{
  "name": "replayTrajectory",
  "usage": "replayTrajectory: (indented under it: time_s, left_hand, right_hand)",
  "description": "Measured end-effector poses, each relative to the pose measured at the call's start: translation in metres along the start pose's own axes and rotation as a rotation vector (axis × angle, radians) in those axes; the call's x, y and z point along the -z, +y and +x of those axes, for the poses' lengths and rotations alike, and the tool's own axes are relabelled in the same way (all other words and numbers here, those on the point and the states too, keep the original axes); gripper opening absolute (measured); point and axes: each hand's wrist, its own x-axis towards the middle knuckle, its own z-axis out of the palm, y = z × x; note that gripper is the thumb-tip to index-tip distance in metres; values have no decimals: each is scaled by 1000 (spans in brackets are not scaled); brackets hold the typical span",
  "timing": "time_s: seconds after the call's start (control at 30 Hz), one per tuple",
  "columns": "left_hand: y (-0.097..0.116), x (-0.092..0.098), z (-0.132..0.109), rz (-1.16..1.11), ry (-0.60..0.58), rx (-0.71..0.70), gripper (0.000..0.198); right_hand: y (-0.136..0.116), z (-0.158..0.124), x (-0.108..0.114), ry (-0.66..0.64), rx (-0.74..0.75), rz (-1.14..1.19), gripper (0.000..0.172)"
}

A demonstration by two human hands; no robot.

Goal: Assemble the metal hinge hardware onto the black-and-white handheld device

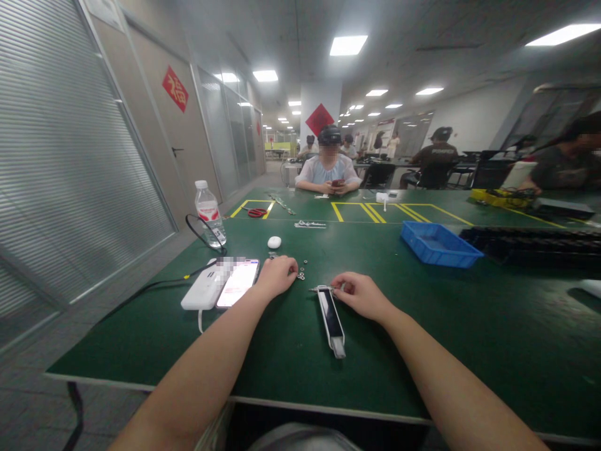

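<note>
A smartphone (238,282) with a lit screen is laid on the green bench (469,338), touching a white power bank (203,291) on its left, from which a black cable (154,287) is led off the bench edge. Behind them a clear water bottle (209,213) is stood upright, and a small white case (274,242) is seen near it. Red scissors (256,213) are laid inside yellow floor-style markings (370,212) farther back. A blue tray (439,244) is set to the right, just beside a long black rack (535,241). A seated person (328,169) is placed across the bench, with other people seen at benches behind.
</note>
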Motion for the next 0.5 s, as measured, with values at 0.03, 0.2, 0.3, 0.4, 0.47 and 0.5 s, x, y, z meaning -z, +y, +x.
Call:
replayTrajectory:
  time_s: [0.03, 0.2, 0.3, 0.4, 0.47, 0.5]
  left_hand:
    - [0, 0, 0, -35, 20, -6, 11]
    - [11, 0, 2, -336, 85, -80, 11]
    - [24, 0, 0, -480, 92, -139, 13]
    - [38, 0, -4, -600, 56, -116, 15]
    - [45, 0, -6, -671, 30, -99, 16]
    - [47, -1, -7, -695, 17, -96, 15]
  right_hand:
    - [0, 0, 0, 11, 0, 13, 16]
    - [-1, 0, 0, 123, 31, 68, 19]
    - [-5, 0, 2, 178, 50, 79, 19]
    - [-9, -1, 2, 192, 82, 101, 20]
    - [-10, -2, 1, 198, 106, 120, 20]
    - [-11, -2, 0, 201, 117, 127, 20]
